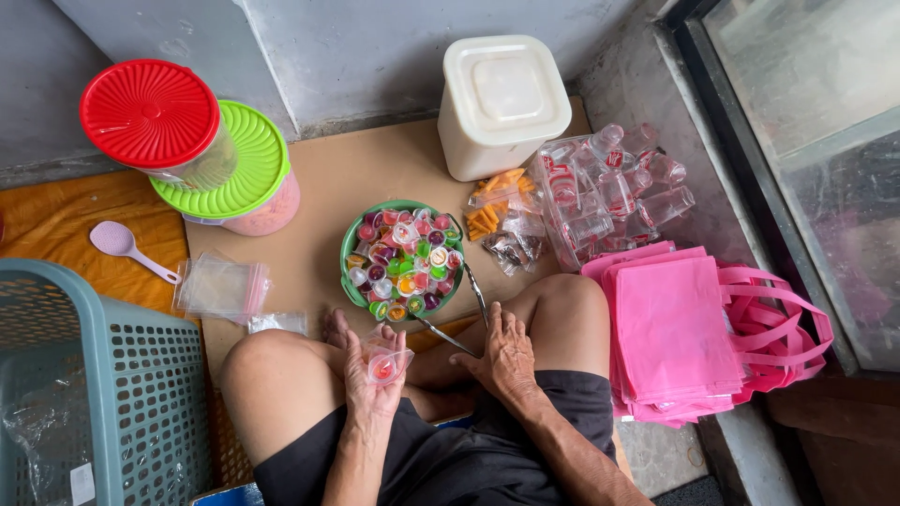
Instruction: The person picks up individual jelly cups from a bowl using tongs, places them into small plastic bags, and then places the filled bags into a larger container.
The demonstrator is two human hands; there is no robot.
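I sit cross-legged on the floor. My left hand (373,378) holds a small clear plastic bag (386,365) with a red jelly cup inside it. My right hand (506,354) rests on my leg and grips metal tongs (466,309), whose tips reach toward a green bowl (348,260). The bowl is filled with several small jelly cups (408,262) in red, green, orange and purple. It stands on a sheet of brown cardboard (319,201) just beyond my knees.
A white lidded tub (501,101) stands behind the bowl. Left are red-lidded (150,112) and green-lidded (251,167) jars, a pink scoop (127,245), small zip bags (221,286) and a teal basket (103,394). Right: snack packets (504,217), clear bottles (614,187), pink tote bags (689,328).
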